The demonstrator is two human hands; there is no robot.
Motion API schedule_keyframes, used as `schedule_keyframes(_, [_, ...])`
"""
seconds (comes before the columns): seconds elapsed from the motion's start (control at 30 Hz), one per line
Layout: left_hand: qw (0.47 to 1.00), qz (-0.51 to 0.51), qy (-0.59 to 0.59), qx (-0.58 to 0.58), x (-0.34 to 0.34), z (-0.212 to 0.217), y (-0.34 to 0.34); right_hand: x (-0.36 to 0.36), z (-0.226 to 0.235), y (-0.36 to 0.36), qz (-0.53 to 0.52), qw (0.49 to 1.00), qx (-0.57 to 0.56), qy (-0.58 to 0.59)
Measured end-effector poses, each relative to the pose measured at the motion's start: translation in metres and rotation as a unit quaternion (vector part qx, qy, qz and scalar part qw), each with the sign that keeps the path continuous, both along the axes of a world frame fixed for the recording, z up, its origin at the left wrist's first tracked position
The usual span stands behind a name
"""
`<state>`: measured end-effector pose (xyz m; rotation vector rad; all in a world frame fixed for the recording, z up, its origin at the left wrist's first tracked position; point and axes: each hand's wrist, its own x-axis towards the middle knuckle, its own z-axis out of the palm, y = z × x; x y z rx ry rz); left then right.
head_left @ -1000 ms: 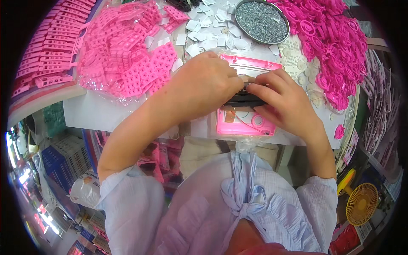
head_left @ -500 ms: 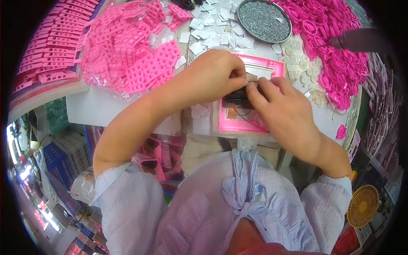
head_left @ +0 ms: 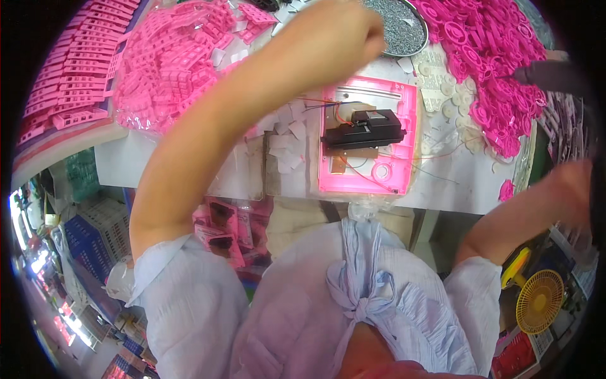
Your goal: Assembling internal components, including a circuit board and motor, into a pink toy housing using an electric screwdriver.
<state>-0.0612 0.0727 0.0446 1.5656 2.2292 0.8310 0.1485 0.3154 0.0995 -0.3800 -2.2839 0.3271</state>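
My left hand (head_left: 353, 36) reaches over the near left rim of a round tray of small grey screws (head_left: 399, 28); its fingers are curled, mostly hidden and blurred. Far to the right, my right hand (head_left: 568, 189) is smeared by motion, past the table's edge. Between my arms lies a pink plastic housing (head_left: 404, 170), open side up. A black plastic mechanism (head_left: 366, 131) rests across its middle on a brown circuit board (head_left: 339, 165), with thin coloured wires trailing out at both sides. Neither hand touches the housing.
Pink parts in clear plastic (head_left: 167, 69) are heaped at the left, with white paper pieces (head_left: 287, 142) beside the housing. Dark pink parts (head_left: 486, 69) fill the far right, near pale discs (head_left: 448, 88). A dark tool (head_left: 549, 76) hangs at the right; a yellow fan (head_left: 540, 302) stands below.
Both hands have left the black mechanism. My left hand has moved up to the screw tray, my right hand out to the far right. The housing and mechanism now show uncovered.
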Motion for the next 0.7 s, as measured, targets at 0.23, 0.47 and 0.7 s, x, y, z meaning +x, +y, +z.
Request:
schedule_keyframes(0.23, [0.953, -0.032, 0.3, -0.026, -0.03, -0.086, 0.103, -0.011, -0.067, 0.121, -0.069, 0.984, -0.147, -0.07])
schedule_keyframes(0.47, [0.969, -0.005, 0.243, -0.029, -0.027, -0.085, 0.107, -0.011, -0.059, 0.116, 0.018, 0.964, -0.261, 0.041])
schedule_keyframes(0.7, [0.981, -0.004, 0.009, 0.191, 0.015, -0.019, 0.025, -0.004, -0.028, 0.033, 0.299, 0.798, -0.487, 0.189])
